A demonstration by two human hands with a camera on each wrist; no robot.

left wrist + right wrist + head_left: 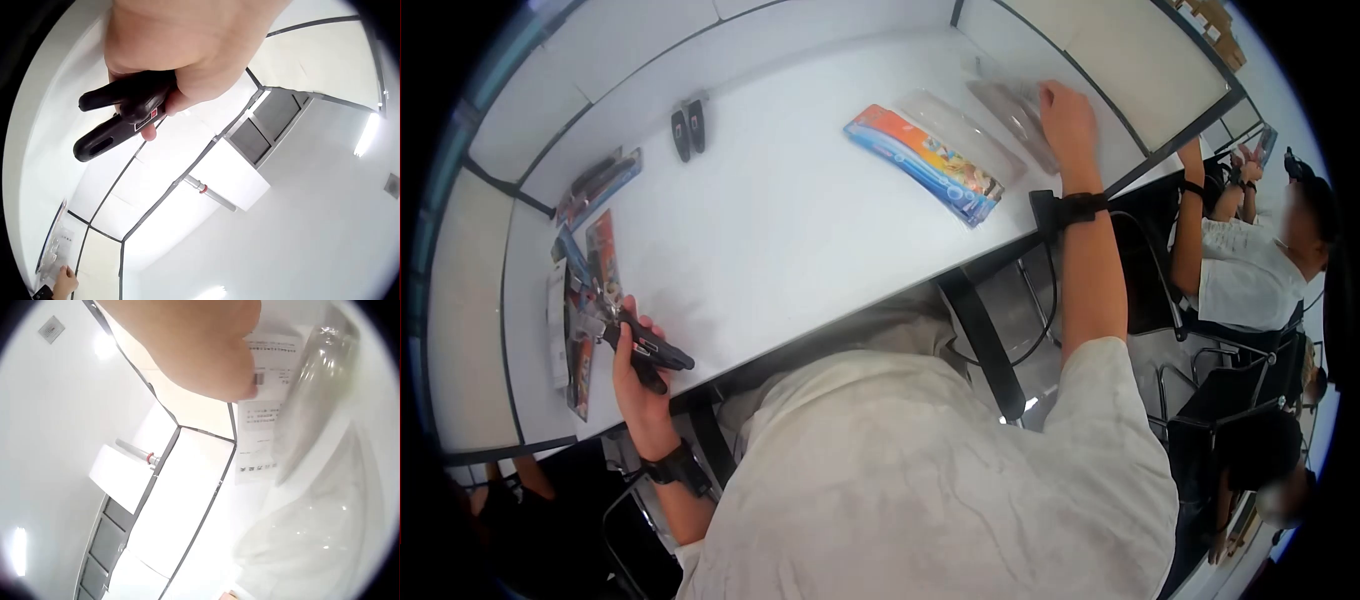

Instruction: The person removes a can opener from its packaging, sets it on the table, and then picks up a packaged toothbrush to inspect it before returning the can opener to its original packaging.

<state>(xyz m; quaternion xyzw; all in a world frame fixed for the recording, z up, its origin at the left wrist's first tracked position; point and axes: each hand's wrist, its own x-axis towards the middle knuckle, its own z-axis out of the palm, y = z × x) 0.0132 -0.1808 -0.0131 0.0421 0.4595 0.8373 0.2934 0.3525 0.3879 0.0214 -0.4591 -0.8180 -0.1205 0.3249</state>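
My left hand (637, 355) grips a tool with two black handles (109, 134) and a silver metal head, over the table's left end. A small red label shows on one handle; the hand hides part of the tool. Beside it, blue and orange packages (585, 330) lie in a loose group. At the right end, my right hand (1067, 118) bends its fingers at the edge of a white printed card (261, 434). Next to that card lies a clear plastic package (315, 394), with a second clear plastic shell (312, 531) nearer the table's front.
A blue and orange printed card (925, 160) lies left of the clear plastic. Two black-handled pieces (688, 128) lie at the back left, and another package (600, 185) rests by the left wall. Low partition panels (1060, 45) border the white table (770, 200). Seated people are at far right.
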